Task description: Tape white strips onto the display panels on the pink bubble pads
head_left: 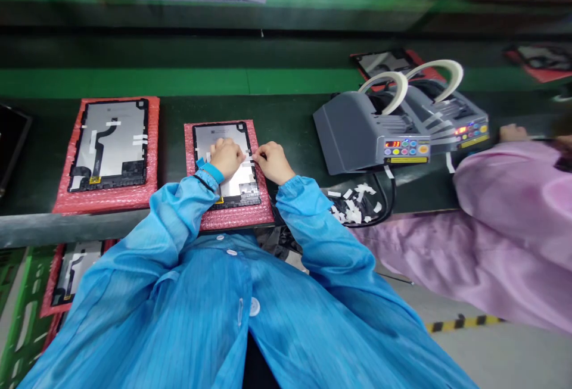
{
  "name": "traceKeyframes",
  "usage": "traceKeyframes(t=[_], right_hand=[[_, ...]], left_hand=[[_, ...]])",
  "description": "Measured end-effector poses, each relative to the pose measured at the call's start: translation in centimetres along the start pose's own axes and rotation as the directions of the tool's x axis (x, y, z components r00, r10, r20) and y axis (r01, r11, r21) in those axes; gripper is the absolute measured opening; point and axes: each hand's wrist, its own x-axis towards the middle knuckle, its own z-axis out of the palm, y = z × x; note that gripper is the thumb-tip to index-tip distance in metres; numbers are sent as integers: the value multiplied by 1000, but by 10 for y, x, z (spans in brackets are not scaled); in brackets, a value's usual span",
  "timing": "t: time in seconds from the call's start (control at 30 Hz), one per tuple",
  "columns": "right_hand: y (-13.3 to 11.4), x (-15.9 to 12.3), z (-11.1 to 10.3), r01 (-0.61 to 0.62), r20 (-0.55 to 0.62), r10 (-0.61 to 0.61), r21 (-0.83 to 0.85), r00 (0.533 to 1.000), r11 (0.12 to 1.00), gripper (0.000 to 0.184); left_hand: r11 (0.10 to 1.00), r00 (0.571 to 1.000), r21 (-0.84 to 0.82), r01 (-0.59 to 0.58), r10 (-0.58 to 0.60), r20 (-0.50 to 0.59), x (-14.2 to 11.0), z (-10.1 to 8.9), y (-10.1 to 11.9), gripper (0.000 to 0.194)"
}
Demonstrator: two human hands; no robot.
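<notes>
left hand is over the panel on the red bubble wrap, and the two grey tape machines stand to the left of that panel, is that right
One side is wrong: in the head view, the two grey tape machines stand to the right of that panel, not the left. The left hand is over the panel on the red bubble wrap.

The finely striped blue smock (pixel 201 305) has white buttons (pixel 254 306).
</notes>
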Motion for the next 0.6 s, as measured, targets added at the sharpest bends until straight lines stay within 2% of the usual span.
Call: traceKeyframes(t=[0.3,0.43,0.53,0.6], right_hand=[[-1,-1,5,-40,55,45,-101,997,994,13],[-5,2,-1,-80,70,92,-158,993,984,13],[-5,-3,-10,-96,41,103,-154,994,983,18],[-5,-12,-14,-50,4,51,-133,999,990,24]], left_hand=[[999,1000,47,1,-1,-14,-3,1,3,20],[997,999,77,9,-7,-34,-4,1,5,19],[998,996,42,52,-48,-78,-3,0,0,17],[998,993,-23,65,-66,-95,-3,-1,-6,17]])
